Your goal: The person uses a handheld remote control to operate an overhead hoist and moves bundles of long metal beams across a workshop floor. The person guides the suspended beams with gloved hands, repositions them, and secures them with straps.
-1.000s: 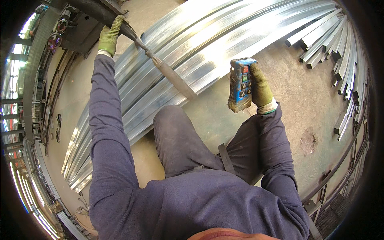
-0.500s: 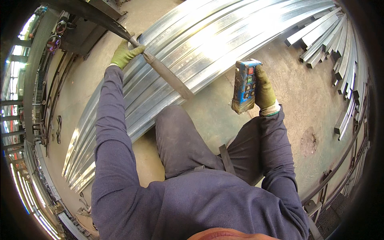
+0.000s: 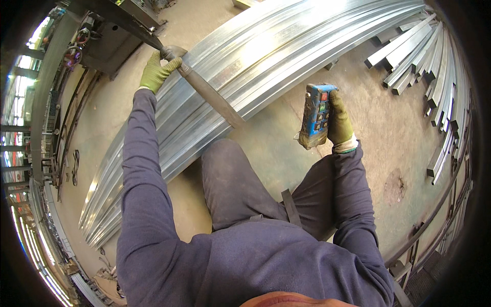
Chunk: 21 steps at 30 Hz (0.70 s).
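Note:
In my right hand (image 3: 339, 120), gloved in green, is a worn blue remote control (image 3: 318, 113) with coloured push buttons, held upright with the button side showing. My left hand (image 3: 159, 72), in a similar glove, is at the upper end of a thick, scuffed metal bar (image 3: 209, 97). Its thumb lies along the near side while the other fingers are partly hidden behind the joint. There the bar meets a dark steel arm (image 3: 120, 19) coming in from the top left. The bar crosses over a bundle of long shiny metal profiles (image 3: 225, 66).
More square metal tubes (image 3: 409, 46) lie fanned out at the right. A dark machine housing (image 3: 110, 48) stands at the upper left, with racks along the left edge. Dark rails (image 3: 434, 215) curve along the lower right. My knees are close to the bundle's near edge.
The steel arm and bar have shifted slightly, and my left hand with them. The remote control has moved a little right and down in view. Both hands keep their holds.

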Each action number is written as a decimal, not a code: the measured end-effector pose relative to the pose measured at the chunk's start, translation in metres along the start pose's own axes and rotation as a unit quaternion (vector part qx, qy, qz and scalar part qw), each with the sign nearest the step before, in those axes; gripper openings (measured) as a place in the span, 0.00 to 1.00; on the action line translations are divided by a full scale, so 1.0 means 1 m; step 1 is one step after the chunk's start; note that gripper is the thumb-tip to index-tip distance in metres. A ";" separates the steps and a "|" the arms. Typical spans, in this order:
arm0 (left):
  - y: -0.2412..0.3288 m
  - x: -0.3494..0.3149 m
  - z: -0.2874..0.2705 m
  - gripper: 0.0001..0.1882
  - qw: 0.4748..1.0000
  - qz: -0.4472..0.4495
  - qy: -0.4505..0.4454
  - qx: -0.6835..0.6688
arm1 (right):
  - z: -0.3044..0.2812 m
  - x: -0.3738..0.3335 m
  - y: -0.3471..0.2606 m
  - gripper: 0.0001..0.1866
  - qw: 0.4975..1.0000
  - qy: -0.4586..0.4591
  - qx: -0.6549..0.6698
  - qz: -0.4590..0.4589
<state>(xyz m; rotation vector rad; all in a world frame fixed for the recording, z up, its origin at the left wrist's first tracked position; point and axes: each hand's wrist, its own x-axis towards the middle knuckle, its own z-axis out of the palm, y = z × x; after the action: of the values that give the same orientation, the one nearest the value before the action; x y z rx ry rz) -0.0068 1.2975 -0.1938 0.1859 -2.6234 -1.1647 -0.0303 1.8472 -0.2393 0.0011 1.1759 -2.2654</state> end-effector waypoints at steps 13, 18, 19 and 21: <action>0.045 -0.008 -0.006 0.25 0.997 0.007 0.074 -0.015 | -0.004 0.012 0.008 0.28 1.000 -0.020 0.019 0.000; 0.080 -0.022 -0.011 0.26 0.997 0.022 0.075 -0.008 | -0.002 0.011 0.004 0.28 0.998 -0.053 0.038 0.023; 0.086 -0.023 -0.009 0.27 0.994 0.035 0.100 0.007 | -0.002 0.013 0.005 0.29 0.998 -0.048 0.034 0.019; 0.096 -0.024 -0.008 0.27 0.995 0.044 0.086 -0.025 | -0.004 0.015 0.009 0.31 0.997 -0.068 0.037 0.020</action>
<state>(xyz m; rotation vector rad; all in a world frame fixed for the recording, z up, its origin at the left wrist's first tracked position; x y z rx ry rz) 0.0177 1.3618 -0.1219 0.1519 -2.4260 -1.1301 -0.0397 1.8394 -0.2522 -0.0980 1.0131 -2.2347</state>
